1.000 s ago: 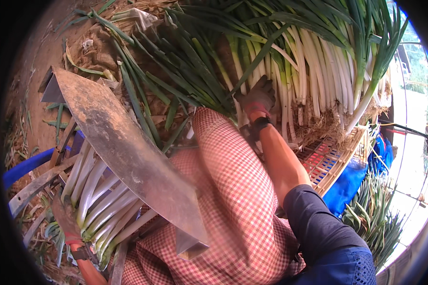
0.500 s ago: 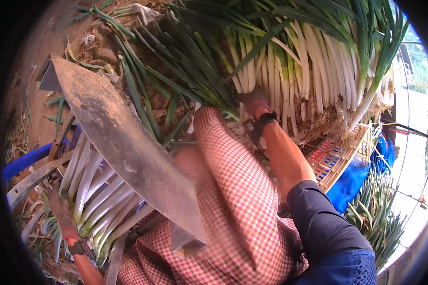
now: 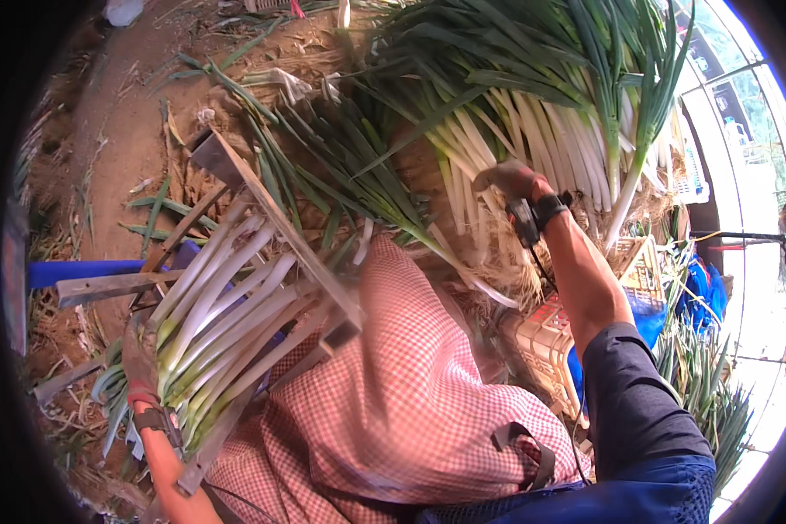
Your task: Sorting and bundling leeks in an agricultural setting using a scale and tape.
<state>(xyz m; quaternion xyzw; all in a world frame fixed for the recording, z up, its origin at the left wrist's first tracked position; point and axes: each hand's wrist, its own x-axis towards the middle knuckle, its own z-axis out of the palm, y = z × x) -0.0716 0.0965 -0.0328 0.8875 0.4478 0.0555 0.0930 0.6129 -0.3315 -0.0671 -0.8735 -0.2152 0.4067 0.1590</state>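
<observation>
My left hand (image 3: 140,358), in a dark glove with a red cuff, is closed at the leafy end of a bundle of long green onions (image 3: 236,306). Their pale stalks lie in a metal stand, partly behind its angled plate (image 3: 275,223); some of my left fingers are hidden by the stalks. On the right, my gloved right hand (image 3: 515,181) is at the front of a large heap of green onions (image 3: 568,140). Its curled fingers press on several white stalks. A black device is strapped at each wrist.
A red checked cloth (image 3: 410,341) covers my lap. Loose green onions (image 3: 349,157) lie on the brown ground ahead. To the right are a beige plastic crate (image 3: 541,358), a blue bag (image 3: 703,288) and more green leaves (image 3: 703,384). A blue bar (image 3: 87,273) crosses at the left.
The view has shifted, showing more ground ahead, and the stand's plate appears more edge-on. My right hand has moved right along the heap. My left hand remains at the bundle.
</observation>
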